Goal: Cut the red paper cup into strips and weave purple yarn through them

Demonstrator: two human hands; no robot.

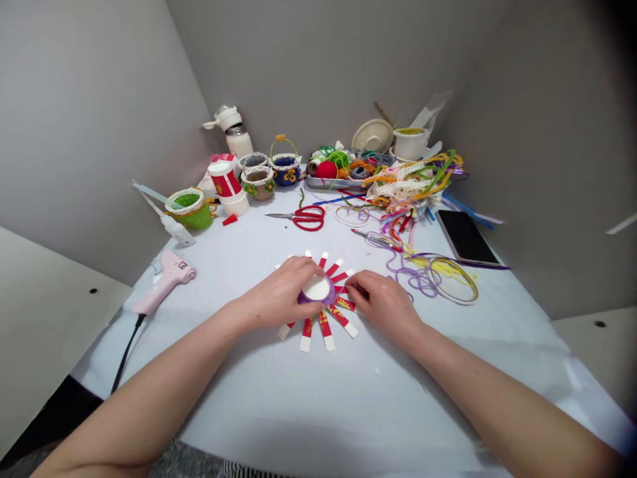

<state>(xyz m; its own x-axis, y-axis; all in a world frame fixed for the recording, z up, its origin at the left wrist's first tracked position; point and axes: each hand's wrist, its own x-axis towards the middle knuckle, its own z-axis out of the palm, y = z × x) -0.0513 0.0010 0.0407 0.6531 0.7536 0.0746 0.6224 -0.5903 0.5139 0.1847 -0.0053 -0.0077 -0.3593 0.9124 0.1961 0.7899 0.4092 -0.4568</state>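
A paper cup lies on the table with its side cut into red and white strips spread out like rays. Purple yarn is wound around its round white base. My left hand is closed on the base from the left, thumb and fingers around the wound ring. At the strips on the right, my right hand pinches the purple yarn close to the cup; its fingertips are partly hidden. Loose purple yarn trails across the table beyond this hand.
Red-handled scissors lie beyond the cup. A pink glue gun is at left, a phone at right. Small woven baskets, stacked paper cups, a bottle and a tray of yarn line the back.
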